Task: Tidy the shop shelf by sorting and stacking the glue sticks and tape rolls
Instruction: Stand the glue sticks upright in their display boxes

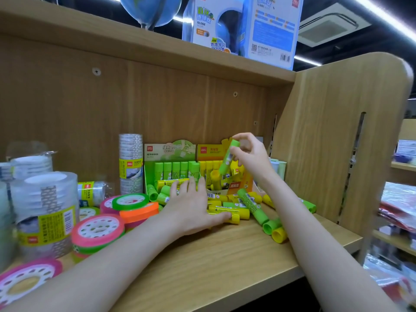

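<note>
Above the yellow display box (227,174), your right hand (252,154) pinches a green glue stick (228,157), tilted. Left of that box stands the green display box (171,167). Below it, your left hand (193,206) lies flat, fingers spread, on loose glue sticks (234,210). Tape rolls (99,230) sit far left.

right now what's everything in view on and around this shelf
green display box: one, upright green glue sticks inside, back of shelf
yellow display box: one, yellow sticks inside, right of the green box
loose glue sticks: many, green and yellow, lying on the shelf
coloured tape rolls: several, pink, green, orange, stacked left of centre
clear tape packs: several, wrapped, far left; one tall stack
globe boxes: two, blue, upper shelf
left hand: flat on the loose sticks
right hand: pinches a green glue stick over the yellow box
</note>
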`<state>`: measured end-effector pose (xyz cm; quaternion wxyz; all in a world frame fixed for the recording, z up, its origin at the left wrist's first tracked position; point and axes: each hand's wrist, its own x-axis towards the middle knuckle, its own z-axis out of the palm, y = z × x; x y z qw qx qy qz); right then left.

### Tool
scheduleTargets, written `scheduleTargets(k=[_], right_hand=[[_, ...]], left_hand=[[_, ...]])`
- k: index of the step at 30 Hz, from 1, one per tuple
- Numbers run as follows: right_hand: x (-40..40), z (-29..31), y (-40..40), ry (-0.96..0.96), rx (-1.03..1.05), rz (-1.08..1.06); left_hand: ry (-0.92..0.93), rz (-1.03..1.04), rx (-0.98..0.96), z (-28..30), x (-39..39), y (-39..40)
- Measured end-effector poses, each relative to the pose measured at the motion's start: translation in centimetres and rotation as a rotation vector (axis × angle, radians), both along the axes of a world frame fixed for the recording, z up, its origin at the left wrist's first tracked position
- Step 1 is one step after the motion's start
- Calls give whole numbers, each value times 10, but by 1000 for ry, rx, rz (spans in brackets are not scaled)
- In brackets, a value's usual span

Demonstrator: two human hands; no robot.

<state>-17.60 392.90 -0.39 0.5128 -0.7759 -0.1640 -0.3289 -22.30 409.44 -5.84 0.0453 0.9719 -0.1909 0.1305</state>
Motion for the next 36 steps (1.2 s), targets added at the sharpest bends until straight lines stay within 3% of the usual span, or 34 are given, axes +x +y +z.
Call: scheduleTargets(k=[2, 5, 7, 10, 15, 19, 23, 28, 32, 36], right_hand=[[-9, -4, 0, 45, -17, 49], [-12, -16, 10, 132, -308, 44], [-6, -22, 13, 92, -524, -72], [-4, -20, 6, -6, -663, -304], [-1, -22, -4, 189, -1000, -500], [5, -23, -5, 128, -890, -474], [13, -21, -10, -60, -557, -401], [12, -13, -6, -113, -306, -352], [11, -9, -4, -35, -78, -274], [11, -8, -2, 84, 203, -119]], left_hand=[[10, 6, -43, 0, 0, 0], [-44, -4, -94, -1, 0, 0], [-64, -31, -96, -2, 0, 1], [-56, -80, -64, -2, 0, 1], [-98, -322, 63, -1, 3, 0], [-125, -343, 7, -3, 6, 0], [-193, -415, 13, -4, 6, 1], [-170, -456, 22, -1, 3, -1], [-265, -286, 10, -2, 3, 0], [-220, -177, -45, -3, 4, -1]])
